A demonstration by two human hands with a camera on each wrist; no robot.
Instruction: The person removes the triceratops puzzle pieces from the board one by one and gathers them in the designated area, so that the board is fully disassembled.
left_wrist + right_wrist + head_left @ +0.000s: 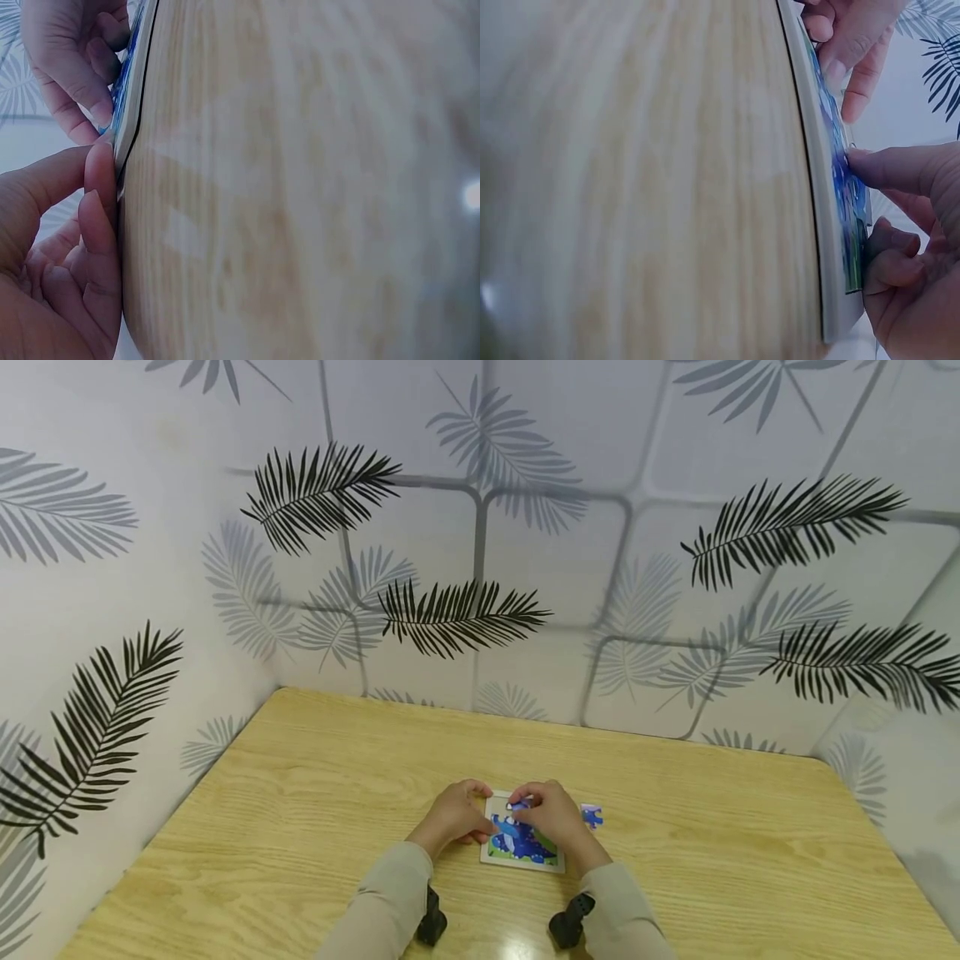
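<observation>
A small jigsaw puzzle board (517, 863) lies flat on the table, with a blue dinosaur picture inside its pale frame. My left hand (456, 812) grips the board's left edge, the thumb over the picture and the fingers along the side. At the upper part of the picture, my right hand (557, 817) pinches a purple-blue puzzle piece (519, 808), partly hidden by the fingers. The right wrist view shows the right thumb (885, 166) low over the blue picture. A loose blue puzzle piece (592, 816) lies just right of the board.
The light wooden table (337, 760) extends around the board on all sides. Behind it stands a pale wall (555, 668) with a leaf pattern. Dark wrist devices (432, 920) sit under both forearms.
</observation>
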